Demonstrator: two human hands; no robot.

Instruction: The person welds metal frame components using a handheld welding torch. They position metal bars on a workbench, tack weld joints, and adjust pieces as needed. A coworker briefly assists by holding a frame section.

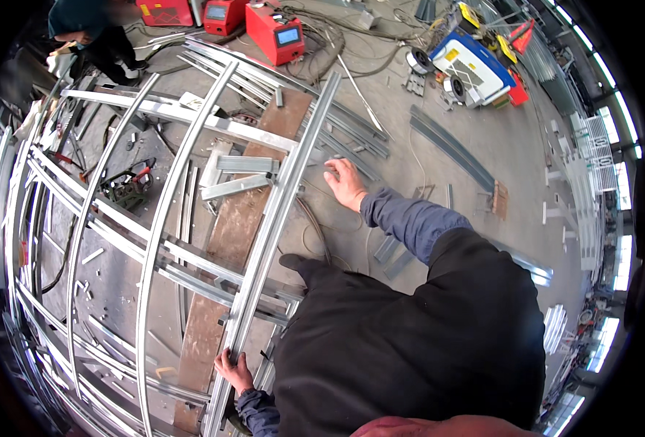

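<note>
A large frame of shiny galvanized metal tubes lies in front of me and to my left, with a long metal rail (271, 226) along its near right side. At the lower part of that rail, my left hand (235, 371) has its fingers over the edge, gripping it. My right hand (346, 185) is in the air just right of the rail's upper part, fingers loosely bent and apart, holding nothing. Inside the frame, short metal tube pieces (238, 186) rest on a rusty brown plank (217, 251) that runs beneath the tubes.
Red welding machines (275, 35) stand at the back, with cables on the floor. A blue-and-white machine (472, 67) and wire spools (454, 89) are at the far right. Long metal channels (453, 149) lie on the floor. Another person (93, 36) bends over at the far left.
</note>
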